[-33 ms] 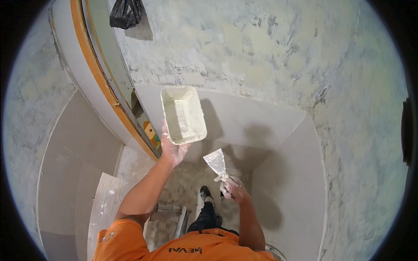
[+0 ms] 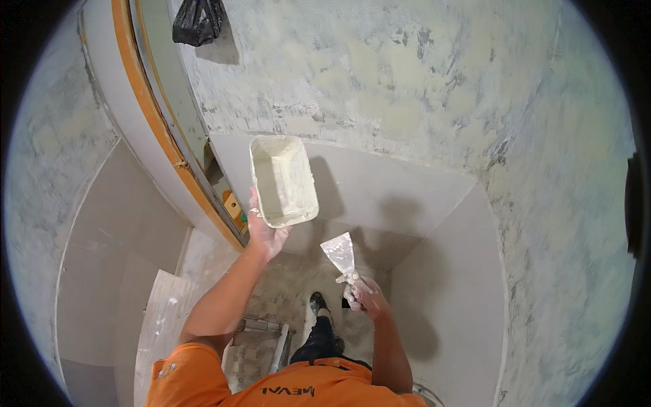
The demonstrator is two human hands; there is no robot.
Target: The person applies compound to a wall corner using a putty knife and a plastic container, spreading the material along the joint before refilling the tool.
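the right hand (image 2: 366,298) is closed around the handle of a putty knife (image 2: 341,254), blade pointing up and away. beyond it, the left hand (image 2: 264,230) grips the near edge of a white rectangular tub (image 2: 283,180), raised before the patchy plastered wall (image 2: 380,81).

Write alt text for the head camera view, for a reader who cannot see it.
Seen from above, a person in an orange shirt holds a white rectangular tub up in the left hand and a putty knife in the right hand, facing a patchy plastered wall. A black bag hangs at the upper left.
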